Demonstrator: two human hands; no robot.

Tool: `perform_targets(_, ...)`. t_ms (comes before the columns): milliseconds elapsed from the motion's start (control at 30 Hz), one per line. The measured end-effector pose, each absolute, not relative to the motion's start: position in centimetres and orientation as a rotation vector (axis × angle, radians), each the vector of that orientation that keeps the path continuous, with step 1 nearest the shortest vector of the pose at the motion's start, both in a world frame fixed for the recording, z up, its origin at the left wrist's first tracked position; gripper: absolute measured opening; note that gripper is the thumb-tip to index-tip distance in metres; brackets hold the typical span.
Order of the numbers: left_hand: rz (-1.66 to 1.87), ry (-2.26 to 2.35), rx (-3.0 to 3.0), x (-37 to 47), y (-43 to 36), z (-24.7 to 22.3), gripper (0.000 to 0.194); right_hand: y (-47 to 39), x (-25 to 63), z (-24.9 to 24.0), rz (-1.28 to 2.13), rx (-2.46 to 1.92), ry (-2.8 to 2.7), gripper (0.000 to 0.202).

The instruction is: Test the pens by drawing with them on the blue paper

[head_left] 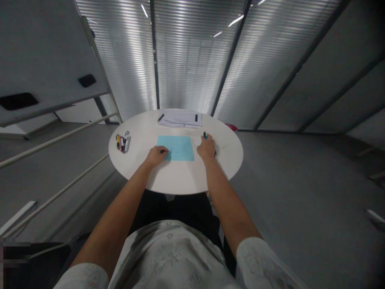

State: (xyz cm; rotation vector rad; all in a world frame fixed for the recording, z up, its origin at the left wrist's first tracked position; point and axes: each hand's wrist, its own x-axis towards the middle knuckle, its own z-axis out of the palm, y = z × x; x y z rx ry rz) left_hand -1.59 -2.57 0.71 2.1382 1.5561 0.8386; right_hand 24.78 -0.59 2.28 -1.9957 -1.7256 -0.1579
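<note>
My left hand [155,155] is closed at the lower left edge of the blue sheet of paper [180,146]. A small dark object [164,151], too small to name surely, is pinched in its fingers. Faint small marks show on the sheet, which lies flat on the table. Just right of the sheet, my right hand [207,147] is closed around a dark pen [205,135] with a blue-green part. The pen's upper end sticks out past the fingers, and a dark bit shows by the wrist side; the hand hides the middle.
The white oval table [177,178] stands before me. Several markers [122,143] lie together at its left. At the far edge is a stack of white papers [179,119] with a dark pen [161,117] on it. A wheeled-looking board frame [99,64] rises at the left.
</note>
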Motion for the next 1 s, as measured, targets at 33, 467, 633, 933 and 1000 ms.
perform_targets(33, 0.836, 1.557, 2.141, -1.6, -2.5, 0.7, 0.030, -0.5, 24.8, 2.2, -0.168, -2.022, -1.732, 0.049)
perform_targets(467, 0.827, 1.566, 2.100, -1.4, -2.7, 0.8, 0.029, -0.9, 25.1, 1.6, -0.227, -2.145, -1.605, 0.036)
perform_targets(633, 0.920, 1.588, 2.062, -1.5, -2.1, 1.3, 0.031, -1.2, 24.8, 1.9, -0.175, -2.139, -1.587, 0.037)
perform_targets(933, 0.615, 2.540, 2.029, -7.1, -1.3, 5.9, 0.041, -2.0, 23.4, 2.4, -0.198, -2.016, -1.663, 0.032)
perform_targets(1000, 0.558, 2.640, 2.002, -8.4, -1.6, 5.6, 0.044, -2.1, 22.9, 2.5, -0.191, -1.990, -1.716, 0.032)
